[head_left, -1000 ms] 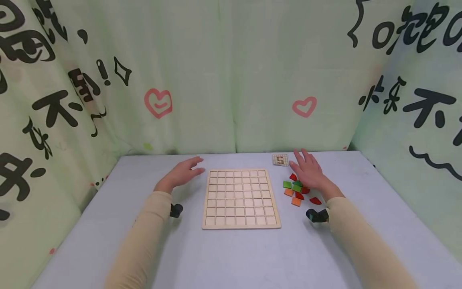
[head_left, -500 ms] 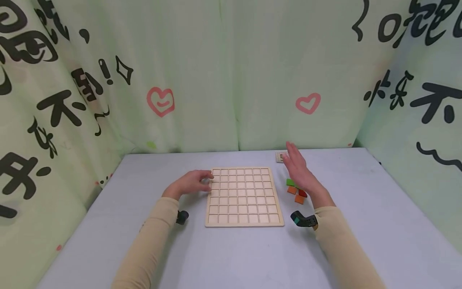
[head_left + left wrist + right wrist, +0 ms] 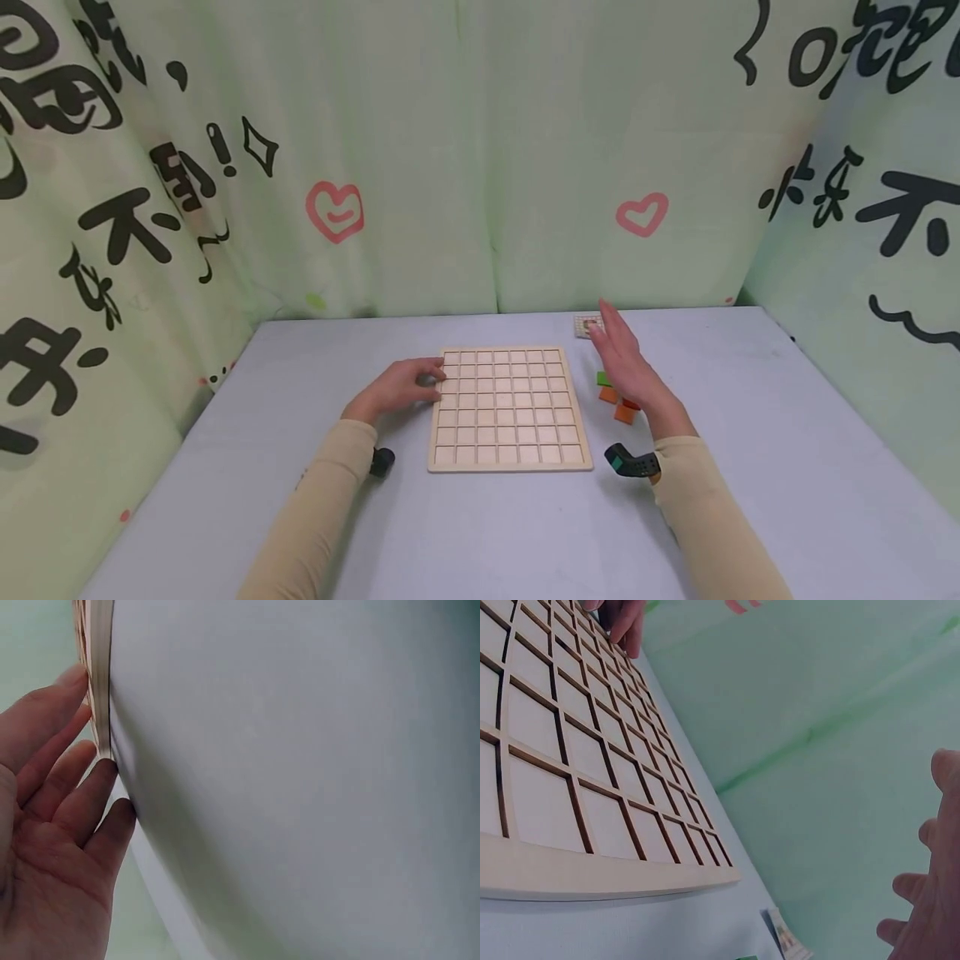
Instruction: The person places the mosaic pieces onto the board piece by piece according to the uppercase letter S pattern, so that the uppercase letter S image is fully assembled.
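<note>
A pale wooden board [image 3: 510, 471] with a grid of square cells lies on the table. My left hand [image 3: 397, 387] is at its left edge; in the left wrist view the thumb [image 3: 64, 690] and fingertips touch the board's side [image 3: 101, 682], loosely bent. My right hand [image 3: 630, 367], fingers straight and palm turned toward the board, hovers beside its right edge. Partly behind that hand lie small pieces: a green piece [image 3: 603, 379], an orange piece [image 3: 624, 414] and a bit of red. The hand hides the others.
A small printed card [image 3: 585, 326] lies at the table's back, partly covered by the right fingers. The white table [image 3: 495, 542] ends at a pale green curtain [image 3: 420, 250] with black writing and red hearts. Curtains also stand left and right.
My left hand has moved right to the board's edge. My right hand has moved left and turned its palm inward, over the pieces. The camera has shifted slightly.
</note>
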Motion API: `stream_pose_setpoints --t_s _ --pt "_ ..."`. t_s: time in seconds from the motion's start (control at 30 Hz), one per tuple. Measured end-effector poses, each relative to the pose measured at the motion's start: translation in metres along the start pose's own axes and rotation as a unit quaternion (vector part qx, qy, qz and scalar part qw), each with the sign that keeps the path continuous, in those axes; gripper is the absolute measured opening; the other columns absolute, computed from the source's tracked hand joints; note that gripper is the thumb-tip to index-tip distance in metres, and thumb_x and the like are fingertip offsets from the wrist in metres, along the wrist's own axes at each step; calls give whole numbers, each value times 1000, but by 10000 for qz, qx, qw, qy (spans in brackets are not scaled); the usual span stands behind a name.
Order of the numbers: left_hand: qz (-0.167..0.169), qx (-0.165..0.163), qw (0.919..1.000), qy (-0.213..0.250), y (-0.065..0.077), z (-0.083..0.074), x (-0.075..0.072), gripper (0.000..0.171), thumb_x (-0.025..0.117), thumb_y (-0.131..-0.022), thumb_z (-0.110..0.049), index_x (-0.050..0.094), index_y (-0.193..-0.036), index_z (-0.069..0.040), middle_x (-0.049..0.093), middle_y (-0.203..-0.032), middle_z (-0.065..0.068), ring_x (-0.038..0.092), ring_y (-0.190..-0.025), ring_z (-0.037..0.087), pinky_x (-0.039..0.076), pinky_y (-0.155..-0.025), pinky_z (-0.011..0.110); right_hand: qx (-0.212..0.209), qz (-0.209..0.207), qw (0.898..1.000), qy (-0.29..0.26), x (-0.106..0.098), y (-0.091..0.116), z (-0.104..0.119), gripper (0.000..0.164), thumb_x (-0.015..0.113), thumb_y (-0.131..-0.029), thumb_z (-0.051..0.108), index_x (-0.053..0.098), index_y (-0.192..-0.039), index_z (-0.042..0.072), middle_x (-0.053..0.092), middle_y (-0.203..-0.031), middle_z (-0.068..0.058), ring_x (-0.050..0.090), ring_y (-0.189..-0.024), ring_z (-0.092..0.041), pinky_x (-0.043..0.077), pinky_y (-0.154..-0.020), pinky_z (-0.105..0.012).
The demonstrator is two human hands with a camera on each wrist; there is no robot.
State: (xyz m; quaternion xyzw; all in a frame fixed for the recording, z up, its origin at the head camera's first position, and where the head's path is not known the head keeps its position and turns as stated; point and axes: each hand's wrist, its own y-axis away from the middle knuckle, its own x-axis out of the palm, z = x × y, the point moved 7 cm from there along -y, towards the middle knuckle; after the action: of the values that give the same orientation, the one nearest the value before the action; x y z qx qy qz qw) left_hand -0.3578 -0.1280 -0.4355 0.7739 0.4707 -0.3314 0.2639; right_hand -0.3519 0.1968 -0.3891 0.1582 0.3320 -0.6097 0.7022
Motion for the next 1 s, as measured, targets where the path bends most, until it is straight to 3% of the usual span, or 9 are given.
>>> stream_pose_setpoints --t_s 0.23,0.4,0.53,0.63,0.8,1.0 --pt "-116 -9 9999 28 -1 -1 0 29 72 -87 -12 69 -115 -6 49 -147 7 36 -141 29 30 -116 42 241 -73 9996 141 -7 1 -7 67 26 -107 41 -2 -157 6 -2 -162 -20 -3 -148 -40 3 -117 -62" --pt "-165 14 9997 -159 -4 -1 1 30 73 -87 -13 68 -116 -4 49 -146 8 37 -140 29 31 -116 41 580 -205 9977 299 -10 2 -25 73 33 -104 48 1 -158 10 7 -161 -22 7 -147 -43 12 -115 -65" --pt "-163 -10 9996 -221 -6 1 2 31 73 -88 -14 68 -116 -4 49 -146 8 38 -140 29 30 -116 41 1108 -227 9925 465 -10 4 -48 74 40 -102 50 12 -158 12 17 -159 -22 18 -144 -44 22 -112 -65" --pt "-182 31 9995 -256 -8 1 3 30 73 -88 -14 68 -116 -4 50 -145 9 38 -139 29 31 -116 41 1343 -230 9888 604 -11 5 -61 66 46 -102 43 26 -154 7 25 -155 -25 32 -137 -45 32 -109 -62" --pt "-220 52 9994 -280 -8 1 2 29 74 -87 -13 69 -114 -3 51 -143 10 39 -138 29 31 -116 41 1420 -150 9871 727 -12 5 -72 55 51 -101 28 37 -148 2 35 -148 -28 43 -126 -44 41 -104 -58" --pt "-221 125 9993 -270 -7 -2 3 30 73 -87 -13 68 -114 -1 52 -142 11 41 -137 30 32 -115 41 1277 3 9855 1114 -15 -1 -79 52 57 -99 23 44 -142 -3 48 -136 -27 47 -115 -40 43 -103 -56"
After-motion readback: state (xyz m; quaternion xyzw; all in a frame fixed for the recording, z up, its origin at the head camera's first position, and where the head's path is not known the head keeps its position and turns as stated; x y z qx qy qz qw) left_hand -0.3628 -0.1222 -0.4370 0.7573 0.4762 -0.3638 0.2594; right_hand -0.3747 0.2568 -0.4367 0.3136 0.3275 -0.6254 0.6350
